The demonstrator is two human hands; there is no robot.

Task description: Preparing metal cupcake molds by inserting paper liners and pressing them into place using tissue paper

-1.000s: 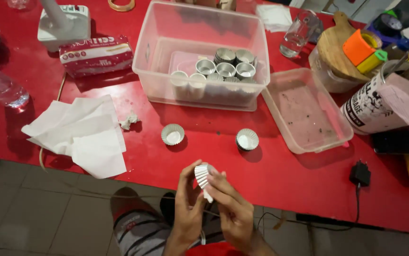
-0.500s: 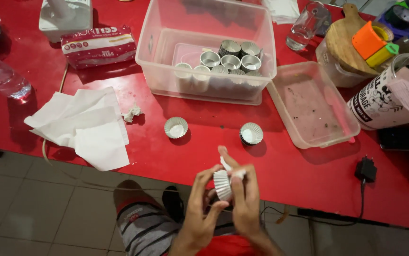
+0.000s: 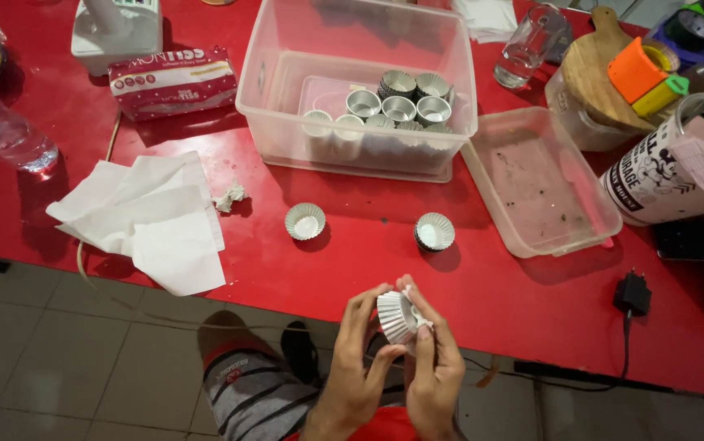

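A small fluted metal cup mould, silvery with pleated sides and a bit of white paper tucked in it, sits tipped on its side between both hands, held off the near edge of the red surface and above the tiled floor. The left hand cups it from the left, fingers curled round the pleated wall. The right hand pinches it from the right, thumb and fingertips pressed to the rim and the white paper.

From the left on the surface: a plastic water bottle near the far left edge, then a loose spread of white tissues that overhangs the near edge, with a crumpled scrap just beside it. Two more fluted moulds stand upright in the open middle strip, one left of centre and one right of it, well apart from each other. Behind them a clear plastic tub holds a cluster of moulds. To its right lies the clear lid, shallow and speckled. A black plug adapter rests near the front edge at the right.
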